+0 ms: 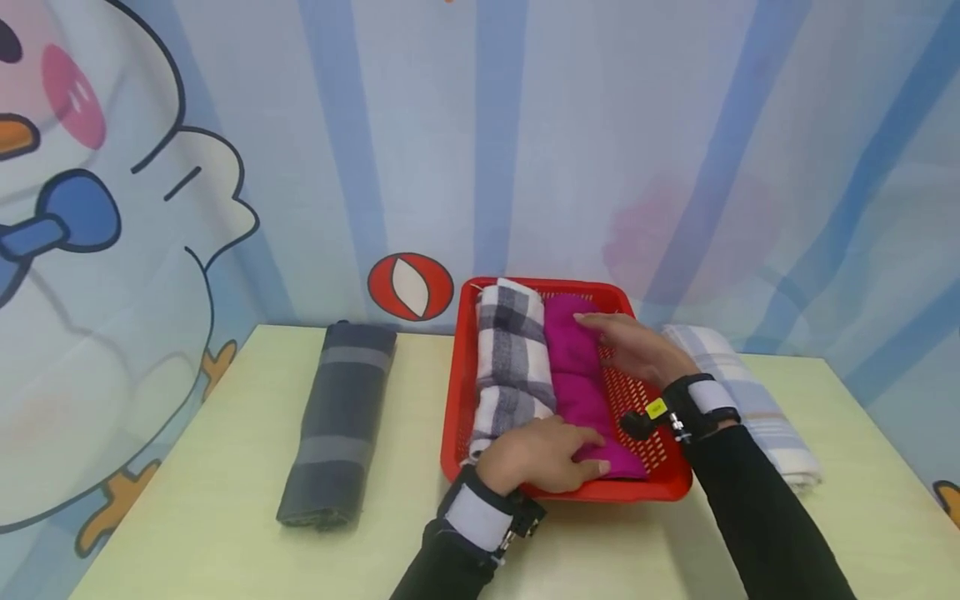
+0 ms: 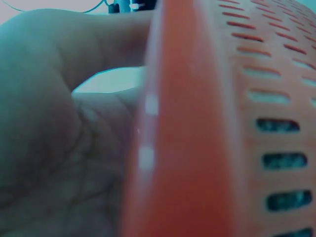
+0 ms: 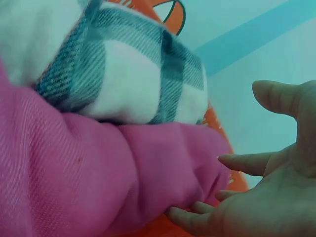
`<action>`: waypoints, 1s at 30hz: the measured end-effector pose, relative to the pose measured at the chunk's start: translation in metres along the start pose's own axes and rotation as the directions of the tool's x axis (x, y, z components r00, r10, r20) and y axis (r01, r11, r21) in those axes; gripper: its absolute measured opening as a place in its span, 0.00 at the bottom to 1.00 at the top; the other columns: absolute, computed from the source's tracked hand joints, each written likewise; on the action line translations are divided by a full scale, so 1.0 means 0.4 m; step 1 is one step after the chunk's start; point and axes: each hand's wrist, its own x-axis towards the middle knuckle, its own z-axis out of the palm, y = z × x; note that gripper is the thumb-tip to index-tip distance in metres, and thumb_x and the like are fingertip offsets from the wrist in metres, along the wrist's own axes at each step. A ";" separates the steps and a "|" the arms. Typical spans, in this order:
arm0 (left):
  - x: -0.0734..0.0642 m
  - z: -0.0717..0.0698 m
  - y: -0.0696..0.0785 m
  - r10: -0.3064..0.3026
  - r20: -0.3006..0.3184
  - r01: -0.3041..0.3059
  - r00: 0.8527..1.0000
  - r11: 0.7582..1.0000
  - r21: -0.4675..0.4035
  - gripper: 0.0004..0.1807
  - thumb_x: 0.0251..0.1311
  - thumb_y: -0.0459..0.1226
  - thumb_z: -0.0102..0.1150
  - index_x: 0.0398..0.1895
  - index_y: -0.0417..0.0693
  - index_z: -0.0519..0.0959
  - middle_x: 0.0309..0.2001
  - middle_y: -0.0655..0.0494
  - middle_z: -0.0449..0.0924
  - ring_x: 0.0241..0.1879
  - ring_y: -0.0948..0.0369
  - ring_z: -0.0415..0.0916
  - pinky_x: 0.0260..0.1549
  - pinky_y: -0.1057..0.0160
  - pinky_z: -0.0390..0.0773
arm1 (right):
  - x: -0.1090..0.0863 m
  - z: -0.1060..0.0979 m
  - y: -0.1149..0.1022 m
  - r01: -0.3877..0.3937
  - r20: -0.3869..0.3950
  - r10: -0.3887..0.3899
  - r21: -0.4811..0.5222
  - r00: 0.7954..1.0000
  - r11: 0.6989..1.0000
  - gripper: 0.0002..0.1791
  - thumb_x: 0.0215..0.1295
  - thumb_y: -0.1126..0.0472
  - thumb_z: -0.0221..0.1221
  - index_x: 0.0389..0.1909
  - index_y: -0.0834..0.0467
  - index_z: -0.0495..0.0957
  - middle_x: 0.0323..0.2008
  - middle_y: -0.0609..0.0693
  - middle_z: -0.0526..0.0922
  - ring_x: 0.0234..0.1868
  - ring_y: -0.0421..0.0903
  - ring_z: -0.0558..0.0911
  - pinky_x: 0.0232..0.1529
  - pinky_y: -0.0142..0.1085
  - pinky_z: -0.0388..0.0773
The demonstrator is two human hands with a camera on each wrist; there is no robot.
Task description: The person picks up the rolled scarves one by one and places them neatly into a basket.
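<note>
A red plastic basket [image 1: 566, 492] with slotted walls holds two rolled cloths side by side. On its left side lies a grey-and-white checked cloth [image 1: 513, 333], and against that a magenta cloth [image 1: 573, 358]. My left hand [image 1: 540, 454] lies over the basket's near rim, fingers extended onto the magenta cloth's near end; the left wrist view shows the rim [image 2: 187, 118] close to the palm. My right hand [image 1: 645, 350] reaches over the right side with fingers spread. In the right wrist view its fingertips touch the magenta roll's [image 3: 148, 168] side.
A dark grey rolled cloth [image 1: 341, 417] with lighter bands lies on the pale table [image 1: 202, 467] left of the basket. To the right, partly behind my right arm, is a folded white-and-blue striped cloth [image 1: 750, 400]. A printed curtain [image 1: 420, 150] hangs behind the table.
</note>
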 end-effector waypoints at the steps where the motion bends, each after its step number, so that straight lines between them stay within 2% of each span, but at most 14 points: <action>1: -0.001 0.000 -0.001 0.002 -0.001 -0.002 1.000 1.000 -0.003 0.25 0.70 0.51 0.53 0.67 0.57 0.74 0.62 0.57 0.78 0.65 0.57 0.71 0.66 0.57 0.71 | -0.004 0.001 -0.003 0.001 -0.005 -0.001 -0.002 1.000 1.000 0.35 0.76 0.49 0.50 0.76 0.60 0.52 0.73 0.58 0.55 0.74 0.57 0.56 0.75 0.54 0.59; 4: -0.009 -0.001 -0.008 -0.021 -0.016 0.021 1.000 1.000 0.001 0.25 0.70 0.51 0.53 0.67 0.57 0.74 0.61 0.56 0.78 0.65 0.55 0.71 0.65 0.54 0.72 | -0.018 0.004 -0.019 0.023 -0.020 -0.023 0.002 1.000 1.000 0.39 0.76 0.47 0.49 0.78 0.59 0.46 0.79 0.58 0.45 0.79 0.60 0.45 0.78 0.56 0.51; 6: -0.016 -0.005 -0.013 -0.050 -0.038 0.050 0.998 0.999 0.007 0.25 0.70 0.51 0.53 0.67 0.57 0.74 0.61 0.54 0.78 0.65 0.53 0.70 0.65 0.52 0.72 | -0.027 0.010 -0.033 0.048 -0.029 -0.048 0.018 0.998 0.999 0.40 0.75 0.47 0.49 0.79 0.59 0.45 0.80 0.58 0.42 0.80 0.61 0.42 0.78 0.57 0.50; 10: -0.028 -0.020 -0.020 -0.115 -0.078 0.115 0.990 0.993 0.006 0.25 0.69 0.52 0.54 0.67 0.57 0.74 0.62 0.50 0.77 0.64 0.51 0.69 0.64 0.49 0.72 | -0.047 0.018 -0.058 0.091 -0.031 -0.090 0.055 0.995 0.994 0.38 0.76 0.47 0.49 0.79 0.57 0.46 0.80 0.57 0.41 0.80 0.60 0.41 0.78 0.56 0.51; 14: -0.036 -0.034 -0.019 -0.159 -0.103 0.159 0.982 0.987 -0.014 0.27 0.67 0.52 0.56 0.67 0.55 0.74 0.59 0.48 0.77 0.60 0.53 0.71 0.60 0.48 0.76 | -0.072 0.015 -0.068 0.129 -0.049 -0.126 0.085 0.991 0.988 0.36 0.78 0.48 0.45 0.80 0.55 0.45 0.81 0.56 0.37 0.81 0.60 0.41 0.77 0.57 0.52; 18: -0.045 -0.043 -0.020 -0.203 -0.149 0.199 0.968 0.979 -0.040 0.29 0.66 0.52 0.58 0.67 0.52 0.73 0.57 0.47 0.77 0.58 0.52 0.72 0.57 0.47 0.78 | -0.089 0.013 -0.068 0.153 -0.083 -0.143 0.134 0.986 0.979 0.35 0.78 0.48 0.46 0.79 0.55 0.48 0.81 0.55 0.37 0.81 0.59 0.42 0.77 0.56 0.54; 22: -0.050 -0.042 -0.026 -0.258 -0.187 0.255 0.948 0.966 -0.043 0.33 0.65 0.53 0.58 0.69 0.46 0.71 0.60 0.42 0.75 0.59 0.47 0.73 0.56 0.45 0.79 | -0.100 0.025 -0.069 0.170 -0.092 -0.159 0.131 0.983 0.977 0.35 0.78 0.48 0.47 0.79 0.54 0.49 0.81 0.54 0.37 0.81 0.58 0.42 0.77 0.55 0.54; 26: -0.049 -0.041 -0.033 -0.289 -0.208 0.287 0.934 0.957 -0.039 0.36 0.65 0.54 0.58 0.69 0.42 0.69 0.60 0.38 0.74 0.57 0.45 0.75 0.55 0.45 0.80 | -0.110 0.042 -0.072 0.199 -0.100 -0.188 0.110 0.977 0.974 0.35 0.78 0.48 0.46 0.79 0.54 0.47 0.81 0.53 0.36 0.81 0.57 0.41 0.78 0.55 0.52; 30: -0.048 -0.040 -0.035 -0.297 -0.200 0.294 0.934 0.955 -0.045 0.38 0.64 0.55 0.59 0.70 0.42 0.68 0.61 0.38 0.72 0.57 0.46 0.74 0.54 0.44 0.80 | -0.120 0.059 -0.078 0.227 -0.112 -0.216 0.102 0.970 0.969 0.35 0.78 0.47 0.46 0.79 0.55 0.49 0.80 0.52 0.40 0.80 0.58 0.44 0.78 0.54 0.52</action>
